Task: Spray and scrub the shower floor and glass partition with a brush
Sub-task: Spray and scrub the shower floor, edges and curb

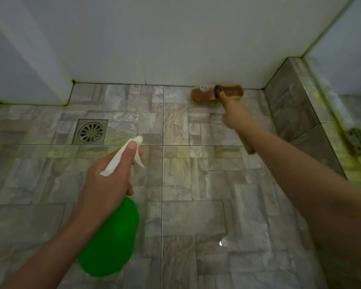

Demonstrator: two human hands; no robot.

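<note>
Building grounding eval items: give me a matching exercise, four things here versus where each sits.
1 spray bottle
2 brush
3 drain
4 metal hinge

a on the ledge at right
b gripped by the left hand
c set in the floor, far left
d gripped by the right hand, head at the foot of the back wall

Pairs: 1-b; 2-d; 3-c; 4-a

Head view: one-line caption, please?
Right hand holds a wooden brush on the floor by the wall; left hand grips a green spray bottle.
</note>
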